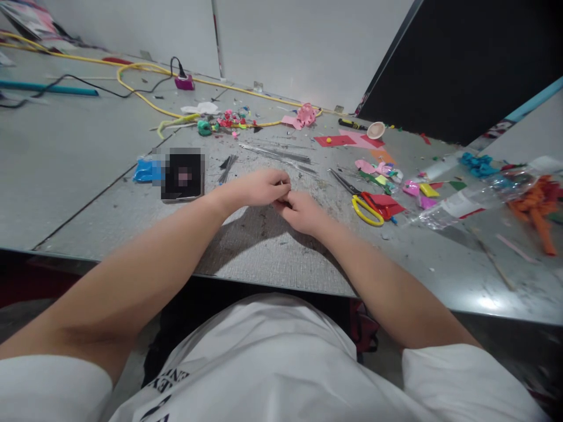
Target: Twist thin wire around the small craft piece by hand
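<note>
Both hands: left, right pinched together, item hidden | scissors right | phone left

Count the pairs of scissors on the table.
1. The scissors, yellow-handled, lie just beyond the right hand, beside red paper. Others may be hidden under the scraps.

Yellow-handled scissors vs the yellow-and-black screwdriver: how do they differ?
The yellow-handled scissors lie near the right hand, beside red paper; the screwdriver lies far back by the wall. The scissors have loop handles and open blades; the screwdriver is one straight stick. Both lie flat on the grey table, untouched.
</note>
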`<act>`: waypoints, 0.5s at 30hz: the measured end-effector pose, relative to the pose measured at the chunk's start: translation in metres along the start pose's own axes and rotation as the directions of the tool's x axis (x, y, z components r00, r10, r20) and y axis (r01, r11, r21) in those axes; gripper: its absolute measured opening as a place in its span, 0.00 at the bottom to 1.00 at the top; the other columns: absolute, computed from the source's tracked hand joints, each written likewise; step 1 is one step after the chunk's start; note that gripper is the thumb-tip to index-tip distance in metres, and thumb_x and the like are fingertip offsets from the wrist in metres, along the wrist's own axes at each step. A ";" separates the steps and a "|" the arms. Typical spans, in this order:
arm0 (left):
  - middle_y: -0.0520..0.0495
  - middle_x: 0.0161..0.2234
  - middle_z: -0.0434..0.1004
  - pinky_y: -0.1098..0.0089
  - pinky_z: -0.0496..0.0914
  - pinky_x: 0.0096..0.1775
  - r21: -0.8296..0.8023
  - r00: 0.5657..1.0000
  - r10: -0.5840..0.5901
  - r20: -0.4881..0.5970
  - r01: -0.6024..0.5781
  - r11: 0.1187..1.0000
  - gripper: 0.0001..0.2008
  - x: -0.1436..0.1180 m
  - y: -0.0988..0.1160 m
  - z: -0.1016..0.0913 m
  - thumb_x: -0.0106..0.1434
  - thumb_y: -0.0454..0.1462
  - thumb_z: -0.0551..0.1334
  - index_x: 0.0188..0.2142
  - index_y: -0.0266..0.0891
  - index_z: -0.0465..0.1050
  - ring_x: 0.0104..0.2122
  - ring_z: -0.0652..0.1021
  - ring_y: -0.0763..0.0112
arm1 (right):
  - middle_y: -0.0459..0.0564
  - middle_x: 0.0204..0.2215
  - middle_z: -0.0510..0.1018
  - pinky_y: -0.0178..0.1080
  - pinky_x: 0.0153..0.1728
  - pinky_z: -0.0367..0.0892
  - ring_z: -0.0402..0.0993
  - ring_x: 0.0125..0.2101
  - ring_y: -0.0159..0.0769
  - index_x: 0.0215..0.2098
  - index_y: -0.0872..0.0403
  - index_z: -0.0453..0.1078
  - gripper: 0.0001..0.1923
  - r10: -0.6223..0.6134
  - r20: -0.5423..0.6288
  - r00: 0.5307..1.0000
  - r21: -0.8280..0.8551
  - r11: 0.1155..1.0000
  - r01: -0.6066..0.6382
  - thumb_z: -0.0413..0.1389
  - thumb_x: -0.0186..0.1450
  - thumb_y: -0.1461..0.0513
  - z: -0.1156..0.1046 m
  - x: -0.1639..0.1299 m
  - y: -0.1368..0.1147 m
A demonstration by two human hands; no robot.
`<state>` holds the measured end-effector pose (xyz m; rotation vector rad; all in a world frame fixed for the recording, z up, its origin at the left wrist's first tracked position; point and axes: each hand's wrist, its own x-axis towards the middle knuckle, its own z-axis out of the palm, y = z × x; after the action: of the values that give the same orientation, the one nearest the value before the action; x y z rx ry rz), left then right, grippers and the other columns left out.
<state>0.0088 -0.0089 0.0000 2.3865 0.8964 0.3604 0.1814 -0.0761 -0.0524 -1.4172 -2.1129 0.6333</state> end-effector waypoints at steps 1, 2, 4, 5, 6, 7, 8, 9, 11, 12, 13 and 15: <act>0.46 0.34 0.83 0.66 0.68 0.35 -0.002 1.000 -0.002 0.002 0.002 1.000 0.08 0.000 0.001 0.000 0.64 0.42 0.60 0.34 0.43 0.76 0.34 0.79 0.63 | 0.52 0.32 0.80 0.42 0.39 0.62 0.72 0.35 0.41 0.33 0.53 0.75 0.13 -0.001 0.002 1.000 0.002 1.000 0.001 0.54 0.73 0.58 0.000 0.000 0.000; 0.46 0.34 0.83 0.66 0.68 0.35 -0.006 1.000 -0.006 0.003 0.006 1.000 0.08 0.000 0.001 0.000 0.64 0.42 0.60 0.34 0.43 0.76 0.35 0.79 0.63 | 0.51 0.31 0.80 0.42 0.39 0.62 0.72 0.35 0.41 0.33 0.53 0.74 0.13 -0.003 0.004 1.000 0.004 1.000 0.003 0.54 0.73 0.58 0.000 0.000 0.000; 0.46 0.35 0.83 0.65 0.67 0.35 -0.014 1.000 -0.021 0.009 0.021 1.000 0.08 0.000 0.002 0.000 0.64 0.42 0.60 0.35 0.43 0.76 0.35 0.79 0.62 | 0.50 0.30 0.79 0.42 0.38 0.61 0.70 0.33 0.40 0.31 0.52 0.72 0.12 -0.008 0.002 1.000 0.006 1.000 0.008 0.54 0.72 0.58 0.000 0.000 -0.001; 0.46 0.35 0.83 0.65 0.67 0.36 -0.016 1.000 -0.029 0.013 0.029 0.999 0.08 0.000 0.002 0.000 0.64 0.42 0.60 0.35 0.43 0.76 0.35 0.79 0.62 | 0.50 0.30 0.78 0.43 0.38 0.61 0.70 0.33 0.40 0.31 0.52 0.72 0.12 -0.010 -0.003 1.000 0.005 1.000 0.010 0.55 0.72 0.58 0.000 0.000 -0.001; 0.46 0.35 0.83 0.65 0.68 0.36 -0.016 0.999 -0.036 0.017 0.037 0.999 0.08 0.000 0.003 0.000 0.64 0.42 0.60 0.35 0.43 0.77 0.36 0.79 0.62 | 0.50 0.29 0.78 0.43 0.37 0.60 0.69 0.33 0.40 0.30 0.52 0.71 0.12 -0.009 -0.007 1.000 0.001 1.000 0.009 0.55 0.72 0.58 0.000 0.000 -0.001; 0.45 0.35 0.83 0.65 0.68 0.37 -0.015 0.999 -0.044 0.020 0.044 0.999 0.09 0.000 0.003 0.000 0.64 0.42 0.59 0.35 0.43 0.77 0.36 0.79 0.61 | 0.49 0.29 0.77 0.43 0.37 0.60 0.68 0.32 0.39 0.30 0.51 0.70 0.12 -0.009 -0.007 1.000 -0.003 1.000 0.009 0.55 0.72 0.58 -0.001 0.000 -0.001; 0.45 0.36 0.83 0.64 0.68 0.37 -0.013 0.998 -0.050 0.023 0.051 0.999 0.09 -0.001 0.004 0.000 0.64 0.42 0.59 0.35 0.42 0.77 0.36 0.79 0.61 | 0.49 0.28 0.76 0.43 0.37 0.59 0.68 0.32 0.39 0.29 0.51 0.69 0.13 -0.007 -0.004 1.000 -0.005 1.000 0.007 0.54 0.72 0.58 -0.001 0.000 -0.002; 0.45 0.36 0.83 0.64 0.68 0.37 -0.012 0.998 -0.057 0.025 0.057 0.998 0.09 -0.001 0.004 0.000 0.64 0.41 0.59 0.36 0.42 0.77 0.37 0.79 0.61 | 0.49 0.28 0.75 0.43 0.37 0.59 0.67 0.31 0.38 0.29 0.51 0.69 0.13 -0.006 -0.001 1.000 -0.006 1.000 0.006 0.54 0.72 0.58 -0.001 0.000 -0.002; 0.45 0.36 0.83 0.64 0.68 0.37 -0.016 0.997 -0.067 0.025 0.068 0.998 0.09 -0.001 0.005 -0.001 0.65 0.42 0.59 0.36 0.42 0.77 0.37 0.79 0.61 | 0.48 0.27 0.74 0.43 0.37 0.59 0.66 0.31 0.38 0.28 0.51 0.68 0.13 -0.006 0.009 1.000 0.000 1.000 0.006 0.54 0.71 0.58 -0.001 -0.001 -0.002; 0.45 0.36 0.83 0.64 0.68 0.37 -0.020 0.997 -0.071 0.026 0.071 0.997 0.09 -0.002 0.006 -0.001 0.65 0.42 0.59 0.36 0.42 0.77 0.36 0.79 0.61 | 0.48 0.27 0.74 0.42 0.37 0.59 0.66 0.31 0.38 0.28 0.51 0.68 0.13 -0.007 0.011 1.000 0.004 1.000 0.007 0.54 0.71 0.58 -0.001 -0.001 -0.002; 0.46 0.36 0.83 0.65 0.68 0.37 -0.025 0.997 -0.073 0.026 0.074 0.997 0.09 -0.002 0.007 -0.001 0.65 0.42 0.59 0.36 0.42 0.77 0.36 0.79 0.61 | 0.48 0.27 0.73 0.42 0.37 0.59 0.65 0.30 0.37 0.29 0.51 0.68 0.13 -0.008 0.010 1.000 0.006 1.000 0.008 0.54 0.71 0.58 -0.001 -0.001 -0.002; 0.46 0.36 0.83 0.64 0.69 0.37 -0.032 0.997 -0.077 0.028 0.078 0.996 0.10 -0.002 0.007 -0.002 0.66 0.42 0.59 0.36 0.42 0.77 0.36 0.79 0.61 | 0.48 0.27 0.73 0.42 0.37 0.59 0.65 0.30 0.37 0.29 0.51 0.68 0.13 -0.012 0.006 1.000 0.006 1.000 0.012 0.54 0.71 0.58 -0.001 -0.001 -0.002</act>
<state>0.0102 -0.0144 0.0058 2.3142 0.9603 0.3105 0.1808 -0.0776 -0.0502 -1.3996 -2.1211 0.6393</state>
